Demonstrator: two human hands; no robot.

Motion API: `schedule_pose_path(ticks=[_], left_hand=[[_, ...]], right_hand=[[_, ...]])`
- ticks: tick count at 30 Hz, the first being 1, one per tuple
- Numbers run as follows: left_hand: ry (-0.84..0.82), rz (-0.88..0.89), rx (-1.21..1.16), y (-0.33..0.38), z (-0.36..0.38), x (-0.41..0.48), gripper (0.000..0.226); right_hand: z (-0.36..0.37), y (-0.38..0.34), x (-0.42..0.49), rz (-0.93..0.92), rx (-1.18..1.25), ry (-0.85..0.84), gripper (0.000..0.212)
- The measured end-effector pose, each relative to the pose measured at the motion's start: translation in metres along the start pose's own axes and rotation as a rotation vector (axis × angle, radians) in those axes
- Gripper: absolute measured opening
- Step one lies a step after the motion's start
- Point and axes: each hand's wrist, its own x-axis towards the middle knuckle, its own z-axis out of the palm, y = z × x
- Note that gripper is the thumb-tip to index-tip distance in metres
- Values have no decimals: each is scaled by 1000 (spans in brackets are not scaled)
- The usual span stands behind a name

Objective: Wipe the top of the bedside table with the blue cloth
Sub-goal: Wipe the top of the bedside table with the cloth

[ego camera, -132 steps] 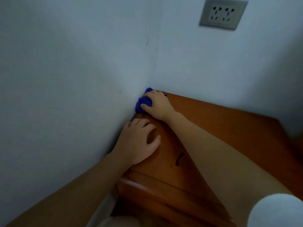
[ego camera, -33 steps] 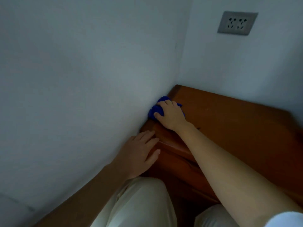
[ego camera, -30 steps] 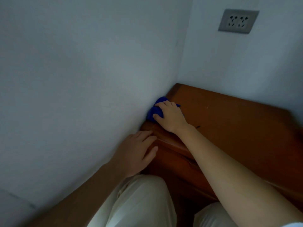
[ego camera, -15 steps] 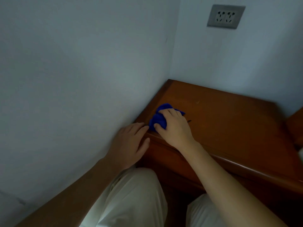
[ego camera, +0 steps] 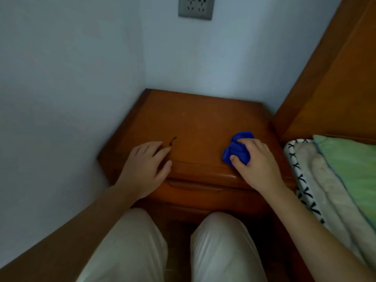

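Observation:
The wooden bedside table [ego camera: 195,121] stands in a corner between two pale walls. A bunched blue cloth [ego camera: 237,148] lies on its top near the front right corner. My right hand [ego camera: 257,163] presses down on the cloth, fingers curled over it. At the front left edge of the top, my left hand [ego camera: 145,166] rests flat with its fingers apart and nothing in it. A small dark curved mark [ego camera: 172,141] shows on the top just beyond my left fingers.
A wall socket [ego camera: 195,7] sits on the back wall above the table. To the right stand a wooden headboard [ego camera: 333,78] and a bed with a green pillow [ego camera: 350,165] and a patterned blanket [ego camera: 305,180]. My knees [ego camera: 173,247] are in front of the drawer.
My right hand has swept the blue cloth from the left side by the wall across to the front right corner. My view has swung right, and the bed now shows.

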Motion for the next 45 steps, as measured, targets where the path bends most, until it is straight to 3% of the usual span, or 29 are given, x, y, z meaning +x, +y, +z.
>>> schedule_pose_path(ticks=[9, 22, 33, 39, 45], left_hand=[[-94, 131, 34, 27, 6, 56, 60], [-61, 110, -24, 22, 16, 58, 60], [-47, 104, -24, 22, 18, 58, 59], [-52, 101, -20, 22, 19, 58, 59], [-46, 101, -30, 21, 20, 59, 59]], right_hand=[[-11, 44, 10, 118, -36, 21, 53], [15, 62, 126, 210, -158, -35, 55], [26, 65, 136, 193, -214, -5, 58], [19, 63, 119, 311, -94, 91, 78], [-2, 64, 105, 247, -155, -116, 94]])
